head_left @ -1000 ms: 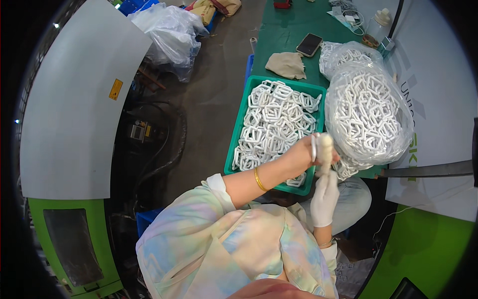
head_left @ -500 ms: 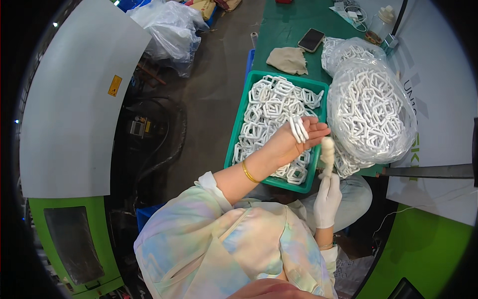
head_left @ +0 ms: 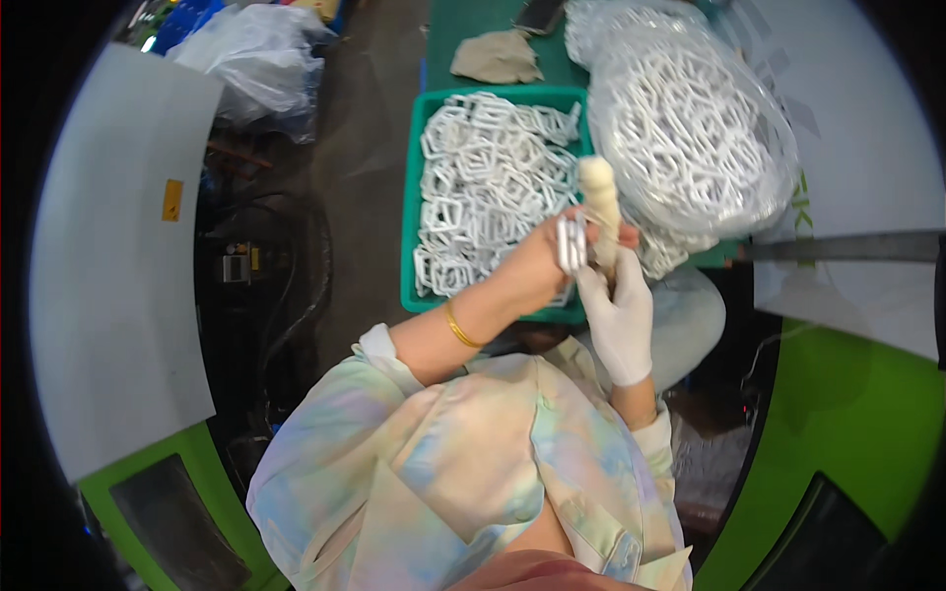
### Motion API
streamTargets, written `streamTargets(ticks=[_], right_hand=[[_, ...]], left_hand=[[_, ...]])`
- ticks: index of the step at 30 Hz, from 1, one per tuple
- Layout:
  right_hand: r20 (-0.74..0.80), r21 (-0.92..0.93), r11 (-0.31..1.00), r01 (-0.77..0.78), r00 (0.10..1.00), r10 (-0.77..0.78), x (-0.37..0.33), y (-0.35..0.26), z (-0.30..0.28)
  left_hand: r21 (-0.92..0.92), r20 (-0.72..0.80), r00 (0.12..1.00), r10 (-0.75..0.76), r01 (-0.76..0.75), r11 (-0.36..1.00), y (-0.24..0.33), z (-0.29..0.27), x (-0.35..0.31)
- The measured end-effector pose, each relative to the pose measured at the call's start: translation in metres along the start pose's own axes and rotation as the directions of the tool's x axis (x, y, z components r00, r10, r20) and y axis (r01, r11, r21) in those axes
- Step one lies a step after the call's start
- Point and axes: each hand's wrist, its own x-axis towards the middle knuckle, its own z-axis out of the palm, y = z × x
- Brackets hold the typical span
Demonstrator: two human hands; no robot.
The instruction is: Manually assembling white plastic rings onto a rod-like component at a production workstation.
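Note:
My bare left hand (head_left: 537,264) is over the near right side of a green tray (head_left: 407,212), its fingers partly hidden. Several white angular plastic rings (head_left: 572,246) are held stacked side by side in it. My right hand (head_left: 623,320), in a white glove, grips the lower end of a cream-coloured stick with a rounded knob (head_left: 599,202). The stick points away from me and crosses in front of my left fingers, right beside the held rings. Whether it touches them I cannot tell. Many more such rings (head_left: 483,167) lie heaped in the tray.
A clear plastic bag full of white rings (head_left: 690,128) stands right of the tray. A beige cloth (head_left: 496,57) and a dark phone (head_left: 539,15) lie on the green table beyond. A grey bar (head_left: 838,248) juts in from the right. Machine panels (head_left: 128,227) flank both sides.
My right hand has raised the stick up and left to meet my left hand. My left fingers, spread before, now curl behind the stick. The whole view has shifted.

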Motion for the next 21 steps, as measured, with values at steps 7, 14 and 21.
streamTargets(ticks=[7,14,21], right_hand=[[-0.275,-0.027,0.998,0.063,0.959,-0.068,0.007,0.006,-0.003],[-0.165,0.022,0.999,-0.047,0.985,0.05,-0.012,0.004,-0.001],[-0.302,0.006,0.999,-0.051,0.952,0.05,0.0,0.004,-0.017]], left_hand=[[-0.164,0.096,0.994,-0.057,0.072,0.984,-0.004,-0.011,-0.003],[-0.336,0.114,0.987,-0.115,0.148,0.93,-0.004,-0.006,0.002],[-0.267,0.099,0.992,-0.077,0.101,0.958,0.003,0.005,-0.002]])
